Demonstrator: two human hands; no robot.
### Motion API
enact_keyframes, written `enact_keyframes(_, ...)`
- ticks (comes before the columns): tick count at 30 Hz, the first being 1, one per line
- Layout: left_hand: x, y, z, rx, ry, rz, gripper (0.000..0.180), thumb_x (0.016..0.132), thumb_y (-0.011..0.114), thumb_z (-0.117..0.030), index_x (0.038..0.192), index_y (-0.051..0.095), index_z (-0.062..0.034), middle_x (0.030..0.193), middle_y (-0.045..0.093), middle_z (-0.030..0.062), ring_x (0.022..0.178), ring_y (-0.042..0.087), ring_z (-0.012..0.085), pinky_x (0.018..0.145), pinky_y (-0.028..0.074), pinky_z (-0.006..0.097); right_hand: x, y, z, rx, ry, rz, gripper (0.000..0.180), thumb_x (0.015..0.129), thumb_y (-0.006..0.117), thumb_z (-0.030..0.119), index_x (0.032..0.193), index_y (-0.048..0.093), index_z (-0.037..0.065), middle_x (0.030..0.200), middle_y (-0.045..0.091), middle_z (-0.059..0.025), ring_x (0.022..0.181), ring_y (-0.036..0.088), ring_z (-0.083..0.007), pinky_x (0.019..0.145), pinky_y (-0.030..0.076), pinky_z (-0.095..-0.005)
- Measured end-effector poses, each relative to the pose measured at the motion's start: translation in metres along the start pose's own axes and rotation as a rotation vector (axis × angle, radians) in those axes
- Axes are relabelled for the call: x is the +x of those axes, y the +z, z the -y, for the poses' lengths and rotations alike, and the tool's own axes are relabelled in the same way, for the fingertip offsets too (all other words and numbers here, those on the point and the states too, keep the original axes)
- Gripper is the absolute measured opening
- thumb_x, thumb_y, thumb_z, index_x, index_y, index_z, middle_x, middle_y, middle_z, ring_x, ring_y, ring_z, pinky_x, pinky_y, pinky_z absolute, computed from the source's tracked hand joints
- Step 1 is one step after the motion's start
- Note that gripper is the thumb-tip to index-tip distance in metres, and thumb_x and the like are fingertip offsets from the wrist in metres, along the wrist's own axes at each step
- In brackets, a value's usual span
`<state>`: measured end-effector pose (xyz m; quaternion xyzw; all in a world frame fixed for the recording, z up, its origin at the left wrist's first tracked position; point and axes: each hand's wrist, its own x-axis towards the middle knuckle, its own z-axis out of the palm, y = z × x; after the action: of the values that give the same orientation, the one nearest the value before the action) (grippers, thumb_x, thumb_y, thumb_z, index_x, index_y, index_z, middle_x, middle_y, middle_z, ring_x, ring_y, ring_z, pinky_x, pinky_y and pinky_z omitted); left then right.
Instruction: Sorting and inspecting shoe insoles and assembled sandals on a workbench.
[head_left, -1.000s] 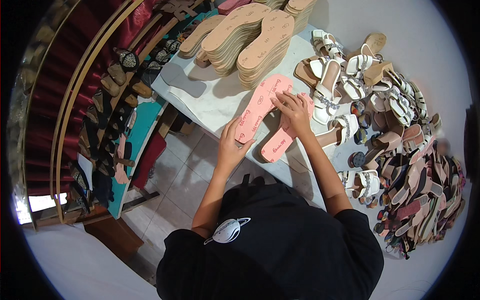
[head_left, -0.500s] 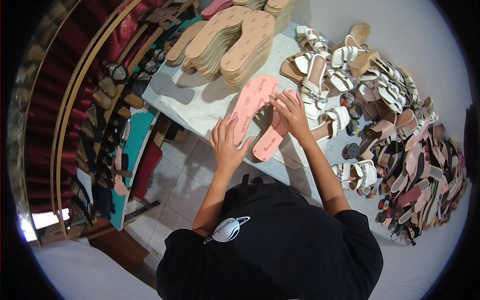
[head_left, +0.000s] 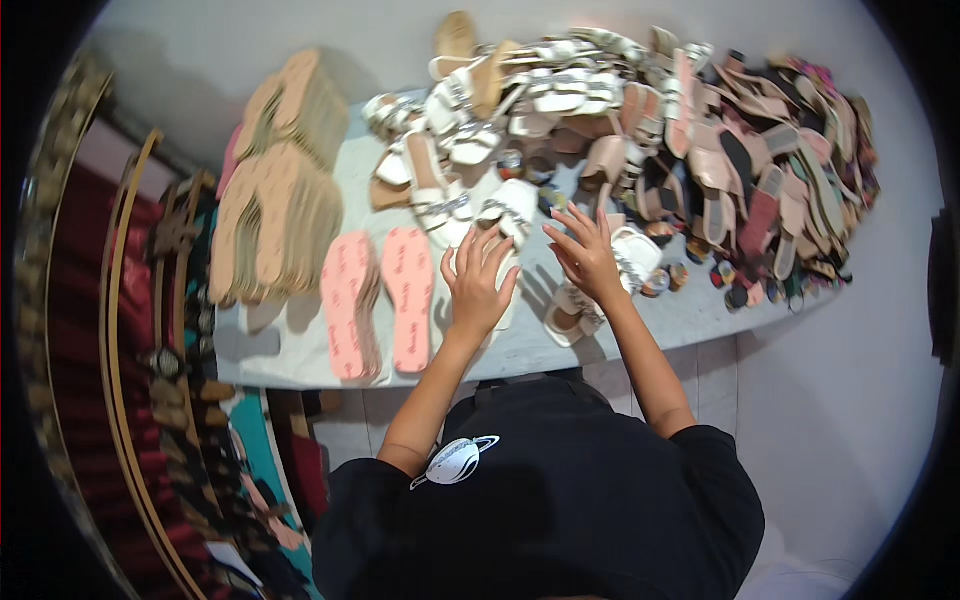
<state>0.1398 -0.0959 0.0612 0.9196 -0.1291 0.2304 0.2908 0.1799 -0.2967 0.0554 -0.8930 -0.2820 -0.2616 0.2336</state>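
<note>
My left hand point(head_left: 480, 283) is raised over the table with fingers spread, holding nothing, near a white sandal point(head_left: 508, 212). To its right my right hand point(head_left: 585, 255) hovers with fingers apart, also without anything in it. Just beyond and beneath it lies another white sandal point(head_left: 634, 257) with a decorated strap. Left of my hands, a short stack of pink insoles point(head_left: 347, 305) rests on the table point(head_left: 300, 350), with a pink insole point(head_left: 407, 300) beside it. Neither hand touches the insoles.
Tall stacks of tan insoles point(head_left: 290, 225) stand at the left. White sandals point(head_left: 455, 110) are heaped at the back, and many mixed shoes point(head_left: 770, 190) crowd the right end. Shoe racks point(head_left: 180, 400) line the left side, by a wall point(head_left: 820, 400) on the right.
Both hands have let go of the pink insoles, which lie on the table. The view has turned right, and my hands are now lifted near the white sandals.
</note>
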Motion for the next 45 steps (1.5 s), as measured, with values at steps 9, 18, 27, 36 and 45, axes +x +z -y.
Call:
enact_keyframes(9,0.079,0.102,-0.115,-0.189,0.287,0.065,0.042,0.075,0.069,-0.025,0.115,0.059,-0.0164,0.128,0.049,0.0038,0.127,0.037,0.0278,0.102,0.019,0.05,-0.053,-0.099,-0.096,-0.158,0.172,-0.085,0.043,0.079,0.065,0.011,0.12,0.058,0.02,0.128,0.051,-0.0037,0.126,0.042,-0.0276,0.107,0.016,-0.0561)
enact_keyframes(18,0.157,0.2,-0.217,-0.264,0.457,0.06,0.046,0.076,0.067,-0.023,0.119,0.054,-0.0118,0.125,0.048,0.0069,0.125,0.038,0.0289,0.1,0.021,0.051,-0.078,-0.182,-0.2,-0.272,0.233,-0.124,0.044,0.076,0.064,0.012,0.12,0.058,0.02,0.128,0.051,-0.0027,0.127,0.04,-0.0255,0.106,0.017,-0.0575)
enact_keyframes(27,0.213,0.288,-0.273,-0.289,0.404,-0.028,0.048,0.078,0.065,-0.023,0.122,0.053,-0.0075,0.124,0.05,0.0083,0.121,0.041,0.03,0.099,0.026,0.047,-0.049,-0.231,-0.303,-0.353,0.191,-0.077,0.038,0.076,0.061,0.008,0.113,0.061,0.016,0.121,0.056,-0.0057,0.122,0.046,-0.0257,0.103,0.03,-0.0485)
enact_keyframes(36,0.283,0.356,-0.284,-0.174,0.333,-0.055,0.049,0.078,0.062,-0.02,0.123,0.051,-0.0046,0.122,0.05,0.0103,0.121,0.041,0.0314,0.098,0.027,0.051,0.037,-0.202,-0.442,-0.479,0.109,0.14,0.019,0.078,0.055,0.013,0.094,0.065,0.012,0.1,0.064,-0.0053,0.093,0.061,-0.0225,0.077,0.046,-0.0362)
enact_keyframes(45,0.309,0.363,-0.275,-0.171,0.329,-0.019,0.049,0.079,0.06,-0.012,0.125,0.048,-0.0028,0.122,0.05,0.0132,0.121,0.042,0.0325,0.099,0.029,0.047,0.059,-0.149,-0.524,-0.604,0.279,0.714,0.016,0.075,0.057,0.012,0.086,0.068,0.01,0.086,0.065,-0.0087,0.082,0.066,-0.0272,0.066,0.053,-0.0408)
